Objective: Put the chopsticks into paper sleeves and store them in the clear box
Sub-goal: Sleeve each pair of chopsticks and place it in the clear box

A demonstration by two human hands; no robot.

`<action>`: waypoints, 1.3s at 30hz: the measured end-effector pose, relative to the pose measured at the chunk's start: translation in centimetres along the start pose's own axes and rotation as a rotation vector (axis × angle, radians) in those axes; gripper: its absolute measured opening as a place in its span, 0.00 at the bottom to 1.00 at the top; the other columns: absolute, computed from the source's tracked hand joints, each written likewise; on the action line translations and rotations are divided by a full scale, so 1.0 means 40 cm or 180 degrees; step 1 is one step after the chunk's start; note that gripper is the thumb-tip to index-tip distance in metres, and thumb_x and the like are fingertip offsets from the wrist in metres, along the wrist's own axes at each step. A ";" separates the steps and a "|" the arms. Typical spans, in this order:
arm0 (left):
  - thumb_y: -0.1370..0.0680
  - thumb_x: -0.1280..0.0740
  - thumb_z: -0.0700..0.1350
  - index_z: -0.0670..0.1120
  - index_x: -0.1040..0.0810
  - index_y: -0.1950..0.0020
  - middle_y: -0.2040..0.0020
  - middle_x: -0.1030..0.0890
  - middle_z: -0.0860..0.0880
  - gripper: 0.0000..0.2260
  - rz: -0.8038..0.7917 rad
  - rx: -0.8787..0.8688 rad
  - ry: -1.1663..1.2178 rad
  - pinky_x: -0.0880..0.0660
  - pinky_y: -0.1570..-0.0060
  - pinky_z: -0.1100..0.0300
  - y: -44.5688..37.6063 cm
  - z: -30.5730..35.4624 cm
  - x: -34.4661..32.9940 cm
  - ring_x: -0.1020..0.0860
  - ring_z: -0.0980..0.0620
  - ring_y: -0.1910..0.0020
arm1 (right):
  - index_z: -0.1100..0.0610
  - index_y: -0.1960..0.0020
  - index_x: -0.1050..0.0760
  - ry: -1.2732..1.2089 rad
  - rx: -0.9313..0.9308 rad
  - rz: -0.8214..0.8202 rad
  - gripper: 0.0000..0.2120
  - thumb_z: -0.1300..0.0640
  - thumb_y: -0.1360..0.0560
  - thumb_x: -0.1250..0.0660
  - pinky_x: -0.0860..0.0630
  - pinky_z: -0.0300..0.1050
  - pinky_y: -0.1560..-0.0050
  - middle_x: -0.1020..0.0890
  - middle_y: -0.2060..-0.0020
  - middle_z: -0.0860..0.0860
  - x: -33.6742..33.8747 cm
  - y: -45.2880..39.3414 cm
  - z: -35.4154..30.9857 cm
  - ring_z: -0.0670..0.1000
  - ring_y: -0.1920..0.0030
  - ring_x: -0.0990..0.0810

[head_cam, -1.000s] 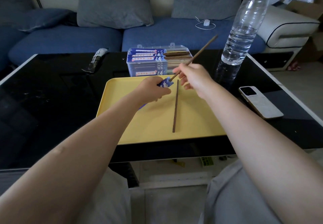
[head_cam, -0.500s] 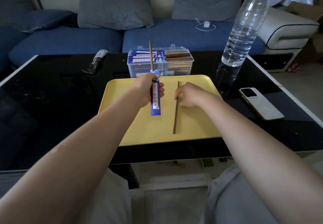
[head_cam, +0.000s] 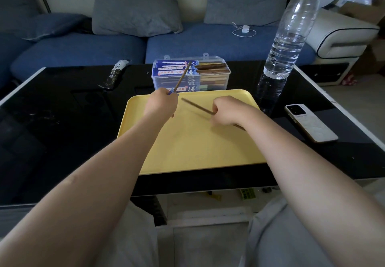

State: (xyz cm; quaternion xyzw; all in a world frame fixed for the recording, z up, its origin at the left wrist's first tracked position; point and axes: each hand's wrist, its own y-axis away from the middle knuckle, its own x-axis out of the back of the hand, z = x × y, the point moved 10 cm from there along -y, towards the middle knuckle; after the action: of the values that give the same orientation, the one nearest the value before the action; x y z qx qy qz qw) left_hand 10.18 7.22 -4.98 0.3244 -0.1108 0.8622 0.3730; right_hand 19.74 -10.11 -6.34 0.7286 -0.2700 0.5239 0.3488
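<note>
My left hand [head_cam: 161,104] grips a blue paper sleeve [head_cam: 171,91], mostly hidden in the fist, with one brown chopstick [head_cam: 183,77] sticking out of it up and to the right. My right hand [head_cam: 226,109] grips a second brown chopstick [head_cam: 196,107], blurred, lifted above the yellow tray [head_cam: 187,152] with its tip aimed left toward my left hand. Behind the tray stands the clear box [head_cam: 214,83], open, with several blue-sleeved chopsticks on its left side and bare brown ones on its right.
A tall water bottle [head_cam: 291,37] stands right of the box. A white phone [head_cam: 310,122] lies on the black table [head_cam: 52,125] right of the tray. A dark wrapper [head_cam: 115,74] lies at the back left. A blue sofa sits beyond the table.
My right hand has picked the second chopstick up off the tray and swung its tip leftward. My left hand has tilted the sleeve, so its chopstick now leans to the right.
</note>
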 end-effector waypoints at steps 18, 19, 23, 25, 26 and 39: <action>0.21 0.41 0.39 0.40 0.27 0.61 0.62 0.19 0.44 0.10 -0.1203 0.0102 -0.0158 0.27 0.63 0.60 0.045 0.061 -0.117 0.24 0.48 0.69 | 0.61 0.42 0.27 -0.5380 -0.0900 0.1674 0.08 0.61 0.17 0.42 0.24 0.41 0.68 0.20 0.61 0.56 0.068 -0.001 0.182 0.49 0.70 0.23; 0.21 0.41 0.39 0.40 0.27 0.61 0.61 0.20 0.43 0.10 -0.1230 0.0083 -0.0142 0.28 0.64 0.60 0.045 0.062 -0.118 0.25 0.48 0.69 | 0.61 0.41 0.28 -0.5409 -0.0891 0.1678 0.08 0.61 0.17 0.43 0.24 0.41 0.68 0.20 0.61 0.56 0.067 -0.004 0.184 0.49 0.70 0.22; 0.21 0.41 0.38 0.41 0.28 0.60 0.61 0.20 0.42 0.09 -0.1275 0.0037 -0.0136 0.29 0.67 0.62 0.049 0.068 -0.122 0.26 0.48 0.69 | 0.63 0.42 0.26 -0.5397 -0.0702 0.1417 0.07 0.63 0.17 0.40 0.21 0.42 0.65 0.18 0.58 0.57 0.060 -0.013 0.158 0.50 0.67 0.19; 0.22 0.41 0.37 0.42 0.28 0.62 0.63 0.21 0.44 0.09 -0.1230 -0.0058 -0.0017 0.29 0.73 0.65 0.051 0.075 -0.121 0.27 0.50 0.71 | 0.63 0.46 0.23 -0.5282 -0.0521 0.0960 0.04 0.65 0.18 0.37 0.19 0.42 0.62 0.18 0.57 0.57 0.044 -0.018 0.115 0.51 0.62 0.17; 0.23 0.42 0.37 0.43 0.29 0.64 0.64 0.22 0.45 0.10 -0.1201 -0.0100 0.0092 0.31 0.75 0.66 0.051 0.077 -0.121 0.28 0.51 0.73 | 0.63 0.48 0.23 -0.5144 -0.0449 0.0681 0.03 0.66 0.19 0.35 0.19 0.42 0.62 0.18 0.57 0.57 0.032 -0.018 0.089 0.51 0.61 0.16; 0.21 0.42 0.45 0.47 0.24 0.61 0.62 0.20 0.49 0.12 -0.0795 -0.0341 -0.0034 0.31 0.63 0.57 0.018 0.053 -0.109 0.28 0.49 0.66 | 0.60 0.44 0.22 -0.4901 -0.0782 0.0325 0.13 0.51 0.20 0.31 0.23 0.40 0.69 0.21 0.61 0.54 -0.013 -0.017 0.037 0.48 0.68 0.23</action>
State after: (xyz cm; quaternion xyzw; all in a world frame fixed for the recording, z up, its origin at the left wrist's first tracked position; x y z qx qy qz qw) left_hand 12.92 3.31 -6.14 0.3198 -0.1173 0.8002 0.4936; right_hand 20.95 -10.83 -7.29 0.8298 -0.5254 -0.1475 0.1168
